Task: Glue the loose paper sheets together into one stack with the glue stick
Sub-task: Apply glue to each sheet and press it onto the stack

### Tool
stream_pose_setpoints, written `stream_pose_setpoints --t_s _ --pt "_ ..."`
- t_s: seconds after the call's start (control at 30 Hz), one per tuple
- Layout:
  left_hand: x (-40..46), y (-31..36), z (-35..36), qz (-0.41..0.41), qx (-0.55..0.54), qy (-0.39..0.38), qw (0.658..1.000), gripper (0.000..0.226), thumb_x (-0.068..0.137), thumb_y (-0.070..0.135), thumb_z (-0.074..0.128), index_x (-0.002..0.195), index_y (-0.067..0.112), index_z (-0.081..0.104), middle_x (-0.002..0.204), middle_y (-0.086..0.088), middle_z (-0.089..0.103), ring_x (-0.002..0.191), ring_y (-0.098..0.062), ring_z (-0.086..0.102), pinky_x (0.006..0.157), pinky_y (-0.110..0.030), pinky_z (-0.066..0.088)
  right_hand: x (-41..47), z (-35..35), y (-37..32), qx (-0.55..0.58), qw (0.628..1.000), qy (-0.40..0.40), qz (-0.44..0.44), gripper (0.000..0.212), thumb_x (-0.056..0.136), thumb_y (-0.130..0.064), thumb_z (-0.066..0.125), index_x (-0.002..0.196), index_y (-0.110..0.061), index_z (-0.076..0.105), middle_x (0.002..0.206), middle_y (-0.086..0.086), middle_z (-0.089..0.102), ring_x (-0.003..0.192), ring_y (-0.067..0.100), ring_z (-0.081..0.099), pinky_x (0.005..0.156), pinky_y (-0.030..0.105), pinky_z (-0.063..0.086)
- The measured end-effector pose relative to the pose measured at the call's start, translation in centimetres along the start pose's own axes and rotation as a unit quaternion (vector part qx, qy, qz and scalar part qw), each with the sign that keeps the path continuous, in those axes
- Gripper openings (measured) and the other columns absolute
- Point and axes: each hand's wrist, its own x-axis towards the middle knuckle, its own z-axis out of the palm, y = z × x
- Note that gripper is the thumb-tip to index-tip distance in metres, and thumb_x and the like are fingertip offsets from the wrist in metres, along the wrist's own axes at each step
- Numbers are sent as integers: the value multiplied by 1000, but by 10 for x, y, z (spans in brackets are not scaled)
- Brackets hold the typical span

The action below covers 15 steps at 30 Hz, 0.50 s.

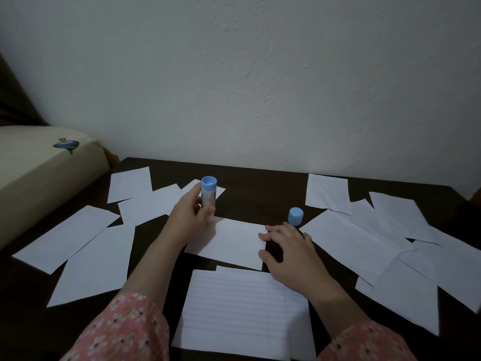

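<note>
My left hand [191, 213] grips a glue stick [208, 195] upright, its light blue end on top, just beyond a small white sheet [229, 241] at the table's middle. My right hand [289, 254] rests on the table with its fingers spread, thumb and forefinger touching that sheet's right edge. A light blue cap [295, 216] stands right behind its fingers; whether they touch it is unclear. A lined stack of sheets [242, 308] lies nearest me. Several loose sheets lie scattered on the left [99, 256] and on the right [364, 243].
The dark table [260, 194] ends at a white wall [260, 87] close behind. A cream cushion [39, 173] with a small blue print butts against the table's left side. Loose sheets overhang toward the right edge.
</note>
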Motion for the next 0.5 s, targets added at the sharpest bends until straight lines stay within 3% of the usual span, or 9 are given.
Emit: stream_pose_setpoints --t_s 0.13,0.2,0.33,0.4,0.5 --pt "-2 -7 -2 -12 -18 25 999 59 95 22 56 147 28 28 135 -6 50 107 -11 46 86 -29 41 1 1 0 -6 1000 1 -1 39 93 -44 52 131 -37 50 144 -20 37 143 7 17 119 48 11" --pt "-3 -10 -5 -43 -85 71 993 57 94 25 57 145 27 31 132 -5 52 106 -13 51 88 -34 46 1 1 -1 -5 1000 3 -2 39 93 -44 53 131 -37 51 144 -20 37 142 7 17 119 48 11" --pt "-3 -7 -17 -140 -331 188 914 57 95 28 55 145 27 29 129 -4 55 99 -16 59 89 -38 50 0 0 -3 -21 1000 6 -1 39 93 -44 53 131 -36 50 143 -18 38 141 7 22 119 46 14" --pt "-1 -6 -23 -150 -356 215 897 57 95 27 55 146 24 28 129 -4 54 97 -14 58 90 -36 50 0 0 -5 -33 999 20 2 39 91 -47 54 128 -35 52 137 -17 43 134 7 33 117 42 22" --pt "0 -5 -27 -143 -351 212 901 60 95 27 55 148 25 25 125 -2 53 100 -15 56 86 -34 50 1 -1 -11 -68 997 40 16 46 86 -59 55 125 -35 53 122 -13 47 118 6 43 108 36 32"
